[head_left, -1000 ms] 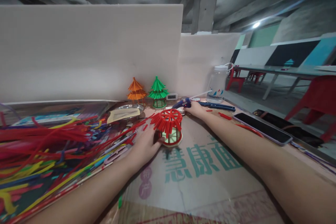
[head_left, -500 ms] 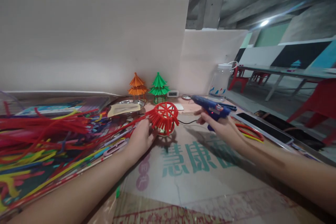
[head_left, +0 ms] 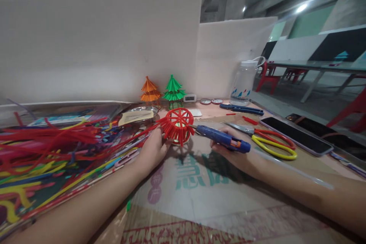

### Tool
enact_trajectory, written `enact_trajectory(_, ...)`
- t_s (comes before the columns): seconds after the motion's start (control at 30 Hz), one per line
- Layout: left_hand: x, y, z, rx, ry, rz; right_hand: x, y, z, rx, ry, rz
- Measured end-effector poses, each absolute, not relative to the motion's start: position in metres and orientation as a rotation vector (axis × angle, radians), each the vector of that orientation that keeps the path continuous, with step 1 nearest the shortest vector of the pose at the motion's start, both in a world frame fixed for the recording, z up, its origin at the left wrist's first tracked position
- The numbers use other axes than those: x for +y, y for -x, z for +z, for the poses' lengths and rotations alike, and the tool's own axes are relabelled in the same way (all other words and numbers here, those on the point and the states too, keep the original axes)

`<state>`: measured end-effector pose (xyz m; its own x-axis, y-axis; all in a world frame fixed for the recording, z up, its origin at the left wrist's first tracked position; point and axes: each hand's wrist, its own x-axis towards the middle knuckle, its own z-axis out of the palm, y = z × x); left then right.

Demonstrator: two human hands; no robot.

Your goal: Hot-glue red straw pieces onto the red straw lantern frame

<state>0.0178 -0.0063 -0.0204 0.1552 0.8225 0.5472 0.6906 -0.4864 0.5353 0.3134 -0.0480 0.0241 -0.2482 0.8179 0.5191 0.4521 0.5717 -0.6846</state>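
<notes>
My left hand (head_left: 155, 148) is closed on the left side of a red pipe-cleaner pagoda piece (head_left: 179, 118), a spoked ring with short red strips hanging round its rim. In my right hand (head_left: 228, 156) is a blue hot glue gun (head_left: 221, 136), its nozzle at the right edge of the red piece; whether the tip touches it I cannot tell. A clear glue stick (head_left: 303, 173) sticks out of the gun's back over my right forearm. Behind the red piece stand an orange pagoda (head_left: 150, 92) and a green pagoda (head_left: 173, 91).
Loose coloured pipe cleaners (head_left: 51, 145) heap up on the left. To the right lie scissors (head_left: 271, 143), a phone (head_left: 296, 135) and a blue utility knife (head_left: 241, 109). A clear water bottle (head_left: 241, 84) stands at the back beside white boards (head_left: 100, 45). Cardboard (head_left: 183, 206) covers the table.
My right hand has brought the glue gun down and left, from above the table to the red piece's rim. The scissors now show. My left hand keeps its hold; the view has shifted slightly.
</notes>
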Motion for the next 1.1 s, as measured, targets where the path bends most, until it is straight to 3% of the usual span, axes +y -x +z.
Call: enact_trajectory(1.1, -0.011, -0.018, -0.014, 1.504, -2.320, 1.195, -0.061, -0.308, 0.033, -1.925, 1.137, 0.475)
